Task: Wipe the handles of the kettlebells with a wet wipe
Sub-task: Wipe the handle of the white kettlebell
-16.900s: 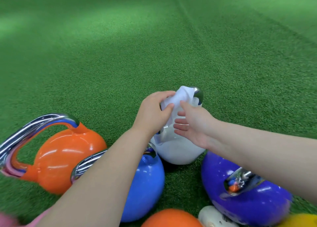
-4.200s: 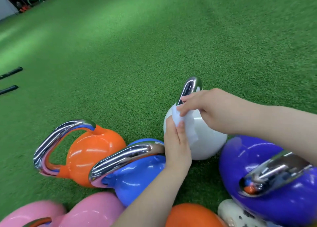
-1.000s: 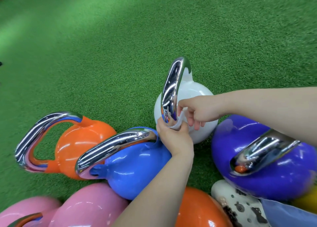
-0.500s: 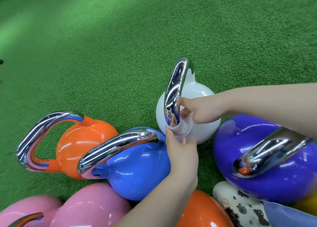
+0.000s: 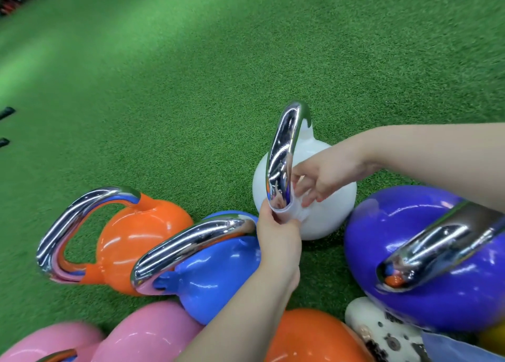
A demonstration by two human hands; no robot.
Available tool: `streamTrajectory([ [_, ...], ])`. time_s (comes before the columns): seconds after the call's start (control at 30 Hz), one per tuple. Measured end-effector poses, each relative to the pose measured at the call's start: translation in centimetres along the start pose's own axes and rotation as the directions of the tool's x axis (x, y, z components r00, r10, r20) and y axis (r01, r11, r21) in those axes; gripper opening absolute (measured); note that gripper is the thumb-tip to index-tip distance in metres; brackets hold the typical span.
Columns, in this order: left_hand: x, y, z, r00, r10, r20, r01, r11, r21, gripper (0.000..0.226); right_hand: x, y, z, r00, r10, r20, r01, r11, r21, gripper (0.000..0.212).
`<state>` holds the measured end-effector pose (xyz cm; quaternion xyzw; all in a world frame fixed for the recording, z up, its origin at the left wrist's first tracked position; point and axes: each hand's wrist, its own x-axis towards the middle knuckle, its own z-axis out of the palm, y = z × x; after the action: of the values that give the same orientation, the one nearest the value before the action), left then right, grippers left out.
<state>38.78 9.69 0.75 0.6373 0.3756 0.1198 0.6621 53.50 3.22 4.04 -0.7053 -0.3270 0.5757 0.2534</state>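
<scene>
A white kettlebell point(image 5: 328, 214) stands on the green turf with its chrome handle point(image 5: 284, 148) upright. A white wet wipe point(image 5: 293, 212) is wrapped round the near foot of that handle. My left hand point(image 5: 276, 230) pinches the wipe from below at the handle's base. My right hand point(image 5: 319, 178) reaches in from the right, its fingers curled on the wipe's upper part behind the handle. Around it stand an orange kettlebell point(image 5: 136, 238), a blue kettlebell point(image 5: 216, 274) and a purple kettlebell point(image 5: 426, 266), each with a chrome handle.
Pink kettlebells point(image 5: 142, 337) and another orange one point(image 5: 314, 337) crowd the bottom edge. A white patterned shoe point(image 5: 382, 331) shows at bottom right. Open green turf point(image 5: 191, 74) stretches beyond. Two dark bar ends point(image 5: 6, 112) lie at the far left.
The wipe has slid down the white kettlebell's handle to its near foot. My left hand shifted a little left and grips it from below; my right hand's fingers loosened slightly.
</scene>
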Motion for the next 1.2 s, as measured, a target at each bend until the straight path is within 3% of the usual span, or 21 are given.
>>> streamTrajectory([
  [0.17, 0.1, 3.3, -0.6, 0.993, 0.108, 0.05, -0.116, 0.974, 0.196, 0.037, -0.1, 1.0, 2.1, 1.0, 0.004, -0.011, -0.004, 1.0, 0.013, 0.045],
  [0.3, 0.0, 5.1, -0.9, 0.979, 0.119, 0.165, -0.151, 0.968, 0.202, 0.073, -0.3, 0.5, 1.3, 0.988, -0.051, -0.146, 0.044, 0.998, -0.046, 0.036],
  [0.37, 0.2, 5.7, -1.1, 0.98, 0.125, 0.153, -0.157, 0.964, 0.213, 0.079, -0.2, 0.2, 1.2, 0.974, -0.07, -0.215, 0.064, 0.997, -0.037, 0.026],
  [0.47, 0.5, 6.3, -1.1, 0.974, 0.205, 0.096, -0.225, 0.93, 0.29, 0.077, 0.1, 0.5, 0.7, 0.95, -0.034, -0.311, 0.02, 0.999, -0.049, 0.028],
  [0.53, 0.9, 6.6, -1.1, 0.956, 0.285, 0.076, -0.291, 0.868, 0.403, 0.075, -0.1, 1.1, -0.5, 0.897, 0.028, -0.441, -0.049, 0.998, -0.037, 0.024],
  [0.63, 1.3, 6.9, -1.0, 0.918, 0.383, 0.105, -0.385, 0.793, 0.473, 0.053, -0.2, 1.7, -2.5, 0.751, 0.137, -0.646, -0.081, 0.99, 0.115, 0.019],
  [0.77, 1.9, 7.3, -1.2, 0.911, 0.398, 0.111, -0.395, 0.76, 0.516, 0.042, 0.7, 1.3, -4.6, 0.652, 0.243, -0.719, -0.044, 0.958, 0.284, 0.021],
  [0.83, 2.1, 7.3, -1.3, 0.915, 0.39, 0.108, -0.386, 0.761, 0.521, 0.041, 1.3, 1.1, -5.5, 0.639, 0.247, -0.729, -0.069, 0.962, 0.266, 0.01],
  [0.87, 2.1, 7.3, -1.3, 0.916, 0.386, 0.107, -0.383, 0.763, 0.52, 0.041, 1.5, 1.0, -5.6, 0.64, 0.245, -0.729, -0.111, 0.967, 0.228, 0.016],
  [0.97, 2.0, 7.3, -1.1, 0.915, 0.391, 0.096, -0.381, 0.764, 0.52, 0.042, 1.8, 0.6, -5.5, 0.674, 0.295, -0.677, -0.219, 0.955, 0.198, 0.065],
  [1.03, 1.9, 7.3, -1.0, 0.916, 0.391, 0.093, -0.379, 0.763, 0.524, 0.043, 2.4, 0.4, -5.4, 0.721, 0.309, -0.62, -0.295, 0.947, 0.128, 0.075],
  [1.1, 1.8, 7.4, -1.1, 0.919, 0.383, 0.094, -0.372, 0.765, 0.526, 0.043, 3.6, 0.7, -5.2, 0.779, 0.317, -0.541, -0.359, 0.933, 0.03, 0.052],
  [1.13, 1.8, 7.4, -1.1, 0.919, 0.381, 0.099, -0.373, 0.764, 0.527, 0.043, 3.9, 0.6, -5.0, 0.78, 0.32, -0.537, -0.37, 0.929, 0.016, 0.034],
  [1.2, 1.8, 7.4, -1.1, 0.921, 0.376, 0.104, -0.371, 0.762, 0.531, 0.042, 4.6, 0.6, -4.4, 0.729, 0.26, -0.633, -0.366, 0.93, -0.039, 0.026],
])
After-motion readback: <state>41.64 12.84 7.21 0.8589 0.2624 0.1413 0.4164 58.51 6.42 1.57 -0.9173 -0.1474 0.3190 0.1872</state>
